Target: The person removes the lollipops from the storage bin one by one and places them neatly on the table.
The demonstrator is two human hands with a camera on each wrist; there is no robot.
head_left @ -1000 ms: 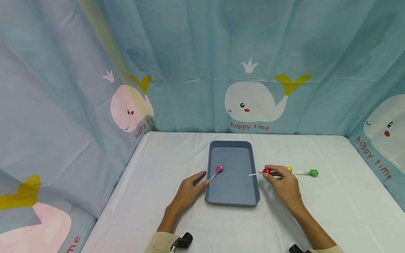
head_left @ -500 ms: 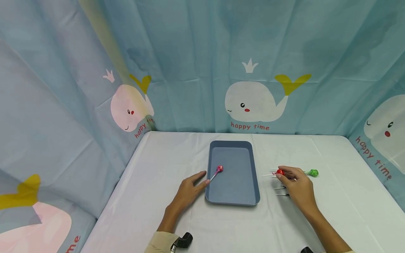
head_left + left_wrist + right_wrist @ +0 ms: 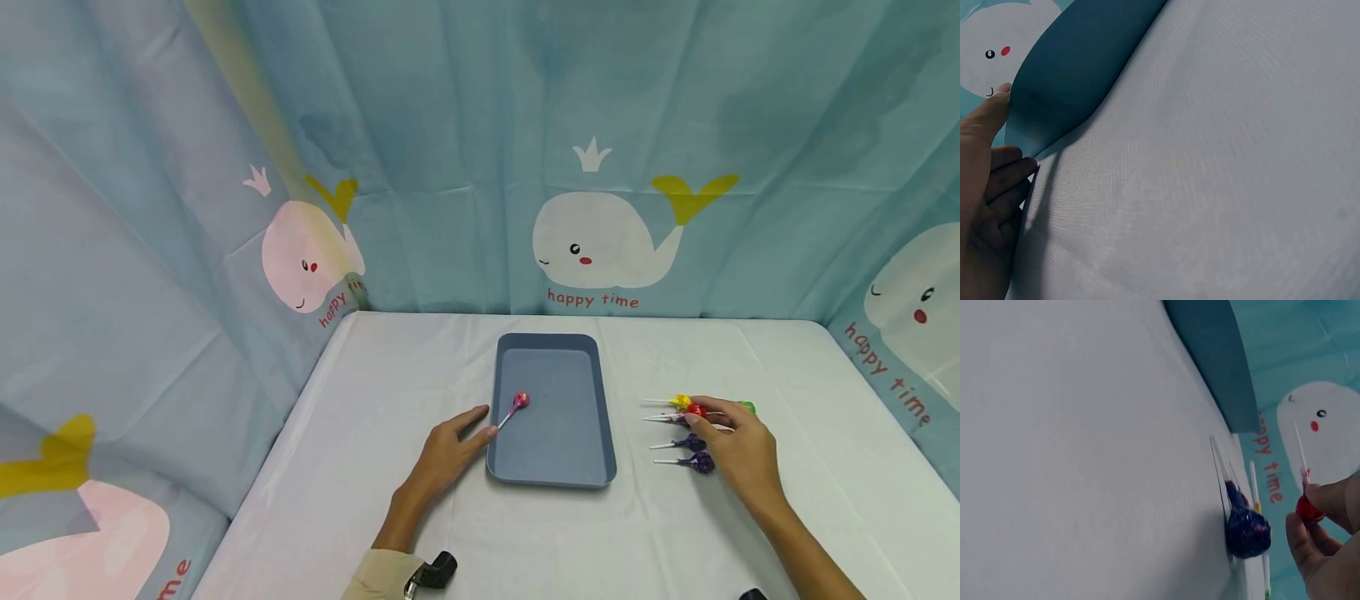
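Observation:
My right hand [image 3: 738, 450] pinches a red lollipop [image 3: 696, 411] by its candy, with the white stick pointing left. It is held above the right side of the table, close over other lollipops. In the right wrist view, thumb and fingertips close round the red candy [image 3: 1309, 509]. My left hand [image 3: 447, 454] holds the left rim of a blue-grey tray [image 3: 555, 478], thumb at the rim and fingers at the outer side. A pink lollipop [image 3: 521, 400] lies in the tray, its stick toward the left thumb.
Right of the tray lie a yellow lollipop [image 3: 681, 402], purple lollipops [image 3: 701, 462] and, mostly behind the right hand, a green lollipop [image 3: 747, 406]. Their visible sticks point left. The white-covered table [image 3: 420, 358] meets a blue whale-print curtain [image 3: 450, 250] at the back.
My right hand has moved right, away from the tray's right rim, carrying the red lollipop over to the other lollipops. The left hand, tray and pink lollipop have stayed put.

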